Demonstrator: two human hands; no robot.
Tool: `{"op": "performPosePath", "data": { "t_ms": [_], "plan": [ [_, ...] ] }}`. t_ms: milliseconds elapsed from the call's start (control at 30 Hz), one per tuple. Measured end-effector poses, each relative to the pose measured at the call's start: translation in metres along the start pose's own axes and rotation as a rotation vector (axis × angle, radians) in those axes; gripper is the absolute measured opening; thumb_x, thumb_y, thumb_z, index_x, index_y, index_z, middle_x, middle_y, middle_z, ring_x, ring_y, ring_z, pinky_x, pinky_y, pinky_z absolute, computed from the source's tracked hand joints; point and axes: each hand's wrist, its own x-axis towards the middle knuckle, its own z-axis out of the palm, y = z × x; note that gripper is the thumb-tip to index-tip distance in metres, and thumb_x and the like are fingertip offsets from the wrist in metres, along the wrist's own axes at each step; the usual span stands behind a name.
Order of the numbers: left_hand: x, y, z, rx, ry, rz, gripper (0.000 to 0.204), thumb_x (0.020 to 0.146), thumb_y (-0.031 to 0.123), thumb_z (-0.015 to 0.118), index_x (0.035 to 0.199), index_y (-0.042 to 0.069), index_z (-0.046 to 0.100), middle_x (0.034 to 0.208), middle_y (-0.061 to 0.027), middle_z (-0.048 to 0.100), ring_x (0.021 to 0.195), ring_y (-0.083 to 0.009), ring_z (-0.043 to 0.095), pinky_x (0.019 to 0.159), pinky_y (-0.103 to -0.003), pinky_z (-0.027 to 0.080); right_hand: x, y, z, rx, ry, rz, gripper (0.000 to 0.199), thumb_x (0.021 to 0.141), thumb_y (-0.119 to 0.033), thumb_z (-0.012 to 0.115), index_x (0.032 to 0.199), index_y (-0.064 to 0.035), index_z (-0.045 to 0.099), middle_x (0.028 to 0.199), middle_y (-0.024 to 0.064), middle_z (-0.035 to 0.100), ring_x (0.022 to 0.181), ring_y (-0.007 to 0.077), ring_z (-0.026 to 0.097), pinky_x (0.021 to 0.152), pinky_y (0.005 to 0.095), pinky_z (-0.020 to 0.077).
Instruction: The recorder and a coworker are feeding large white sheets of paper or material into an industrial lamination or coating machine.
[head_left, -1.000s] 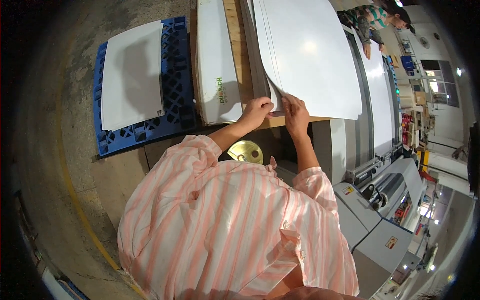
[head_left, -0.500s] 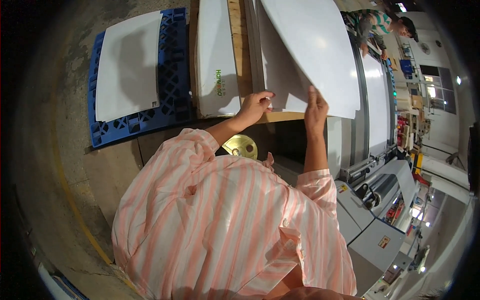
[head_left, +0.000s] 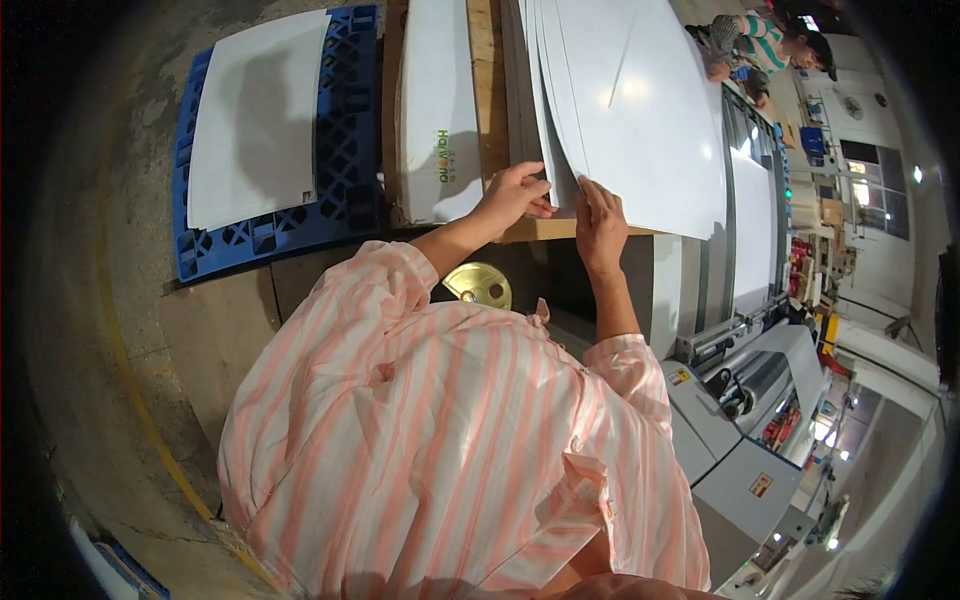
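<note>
Large glossy white sheets [head_left: 650,130] lie in front of me, their near left edges lifted and fanned apart. My right hand [head_left: 601,225] pinches the near edge of the raised upper sheet. Just to its left, my left hand [head_left: 512,203] is closed at the near left corner of the sheets, its curled fingers against a lower sheet's edge [head_left: 553,165]. Shadow partly hides the gap between the sheets.
Left of the sheets stand a wooden strip [head_left: 489,90] and a white board [head_left: 435,90]. Farther left, a blue pallet [head_left: 345,130] carries a white sheet stack [head_left: 255,120]. A grey machine [head_left: 740,490] with rollers is at right; another person [head_left: 765,45] works at the far right.
The upper sheet, bent high before, has come down with a narrower gap beneath it. My right hand has moved left toward my left hand, whose fingers have curled in at the sheet corner.
</note>
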Motion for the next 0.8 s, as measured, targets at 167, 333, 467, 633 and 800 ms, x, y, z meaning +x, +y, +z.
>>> {"op": "performPosePath", "data": {
  "t_ms": [167,333,467,633,800],
  "plan": [
    [-0.003,0.004,-0.003,0.082,0.048,-0.051,0.050,0.086,0.013,0.058,0.126,-0.008,0.037,0.091,-0.0125,0.054,0.075,-0.0205,0.061,0.065,-0.031,0.055,0.002,-0.017,-0.006,0.033,0.003,-0.091,0.038,0.074,0.006,0.053,0.107,-0.0120,0.063,0.107,0.0083,0.061,0.091,0.0262,0.058,0.077,0.0342,0.0484],
    [-0.001,0.001,-0.007,0.142,0.036,-0.068,0.051,0.085,0.016,0.060,0.124,-0.008,0.039,0.091,-0.0113,0.055,0.077,-0.0177,0.060,0.064,-0.030,0.055,-0.016,-0.009,0.010,-0.006,-0.063,-0.026,0.038,0.074,0.005,0.052,0.107,-0.0122,0.062,0.116,0.0121,0.055,0.101,0.0309,0.053,0.084,0.0372,0.0449],
    [-0.005,0.000,-0.008,0.156,0.037,-0.004,0.049,0.085,0.022,0.062,0.119,-0.007,0.044,0.089,-0.0088,0.057,0.076,-0.0148,0.060,0.063,-0.028,0.054,-0.023,-0.012,0.021,0.078,-0.031,-0.003,0.039,0.079,-0.015,0.059,0.117,-0.0146,0.057,0.126,0.0168,0.045,0.112,0.0336,0.043,0.092,0.0421,0.0355],
    [-0.007,0.009,0.000,0.201,0.017,-0.054,0.041,0.086,0.028,0.060,0.110,-0.003,0.048,0.093,-0.0095,0.055,0.070,-0.0163,0.061,0.060,-0.027,0.053,-0.018,-0.012,0.027,-0.099,0.007,0.121,0.044,0.078,-0.019,0.062,0.121,-0.0173,0.055,0.129,0.0159,0.043,0.113,0.0328,0.043,0.093,0.0425,0.0356],
    [-0.005,0.002,0.004,0.207,0.048,-0.026,0.025,0.087,0.008,0.052,0.105,-0.008,0.045,0.082,-0.0117,0.054,0.066,-0.0215,0.065,0.055,-0.028,0.055,0.011,0.007,0.010,0.495,0.138,0.539,0.021,0.086,-0.024,0.059,0.095,-0.0064,0.067,0.099,0.0138,0.062,0.090,0.0286,0.058,0.079,0.0348,0.0452]
  ]
}}
